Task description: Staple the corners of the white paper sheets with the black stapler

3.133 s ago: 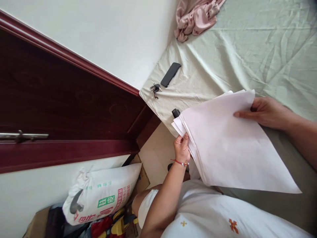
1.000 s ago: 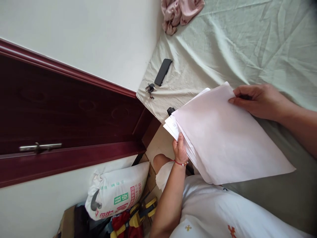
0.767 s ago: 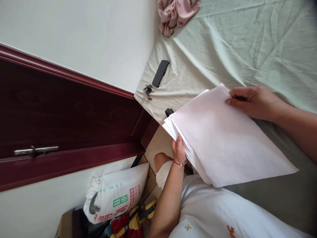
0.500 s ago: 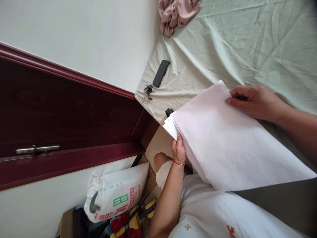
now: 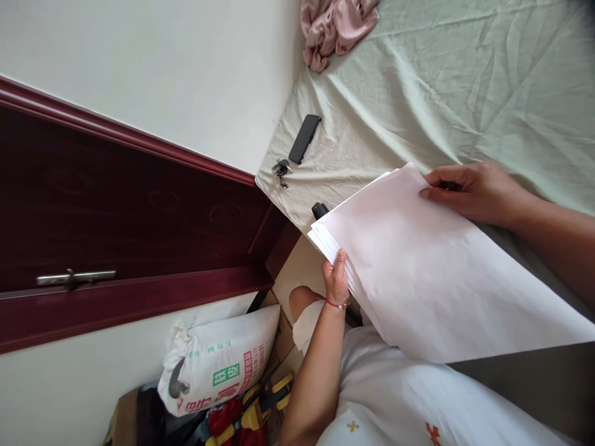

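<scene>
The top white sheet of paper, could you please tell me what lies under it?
Under the top white sheet of paper, held by the left hand and right hand, more white sheets fan out, one with faint print. A small black object shows partly; the rest is covered.

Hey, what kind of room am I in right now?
Most likely a bedroom in a home: a bed with a wrinkled green sheet, a dark red wooden door beside it, and a phone and keys lying on the bed's corner.
</scene>
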`<act>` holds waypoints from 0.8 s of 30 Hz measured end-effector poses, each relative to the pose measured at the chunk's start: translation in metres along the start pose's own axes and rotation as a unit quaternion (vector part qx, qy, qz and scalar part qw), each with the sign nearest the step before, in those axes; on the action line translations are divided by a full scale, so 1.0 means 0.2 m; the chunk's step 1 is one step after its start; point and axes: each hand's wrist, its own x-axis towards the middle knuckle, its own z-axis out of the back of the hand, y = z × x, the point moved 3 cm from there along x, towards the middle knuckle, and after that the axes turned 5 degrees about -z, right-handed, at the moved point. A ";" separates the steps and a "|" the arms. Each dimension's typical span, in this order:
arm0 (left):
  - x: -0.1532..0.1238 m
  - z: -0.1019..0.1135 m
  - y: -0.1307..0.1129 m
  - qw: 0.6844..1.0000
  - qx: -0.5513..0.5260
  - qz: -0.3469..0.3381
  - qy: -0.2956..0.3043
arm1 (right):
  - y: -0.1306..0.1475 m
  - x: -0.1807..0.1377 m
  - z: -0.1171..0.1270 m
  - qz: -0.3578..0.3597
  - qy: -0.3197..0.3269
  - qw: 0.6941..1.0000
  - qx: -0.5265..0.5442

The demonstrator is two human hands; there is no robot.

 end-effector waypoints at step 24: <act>-0.07 -0.07 -0.07 1.000 0.022 -0.003 -0.001 | 0.04 -0.02 -0.02 0.069 0.096 0.989 0.093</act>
